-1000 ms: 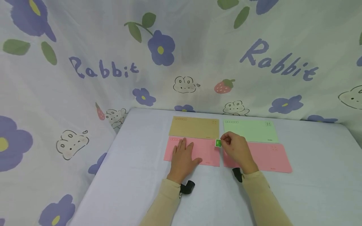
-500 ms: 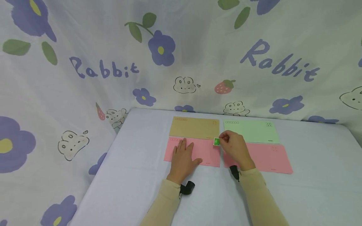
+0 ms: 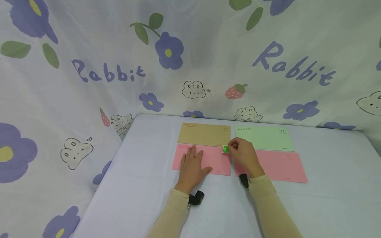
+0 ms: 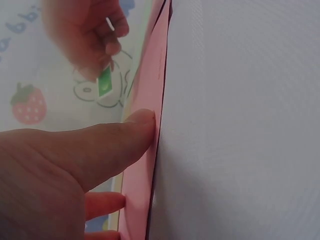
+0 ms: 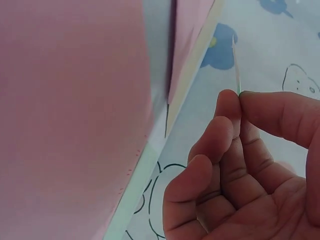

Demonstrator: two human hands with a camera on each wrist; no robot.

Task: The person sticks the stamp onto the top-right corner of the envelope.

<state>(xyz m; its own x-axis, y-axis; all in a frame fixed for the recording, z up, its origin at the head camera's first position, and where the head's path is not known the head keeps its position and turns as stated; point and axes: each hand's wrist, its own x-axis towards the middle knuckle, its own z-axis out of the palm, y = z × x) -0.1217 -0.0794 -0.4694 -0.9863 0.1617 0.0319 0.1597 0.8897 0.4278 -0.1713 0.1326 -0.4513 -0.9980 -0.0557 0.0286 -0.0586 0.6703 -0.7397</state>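
Note:
My left hand [image 3: 191,170] lies spread with straight fingers on the left pink envelope [image 3: 218,165], its thumb near the front edge. Between thumb and forefinger, my right hand [image 3: 244,153] pinches a small green stamp [image 3: 225,149] with a white border. In the head view the stamp overlaps the upper right corner of that pink envelope. The right wrist view shows the stamp [image 5: 237,65] edge-on, raised above the envelopes. From the left wrist, the green face of the stamp [image 4: 104,82] shows beyond my left thumb [image 4: 142,125].
Behind the pink envelope lies a tan envelope [image 3: 205,134]. A green envelope [image 3: 263,138] is at back right, with a second pink envelope [image 3: 282,167] in front of it. All rest on a white-covered table [image 3: 143,158], backed by a printed curtain [image 3: 208,39].
My right hand has moved slightly left with the stamp, bringing it further over the left pink envelope's corner. My left hand has stayed in place.

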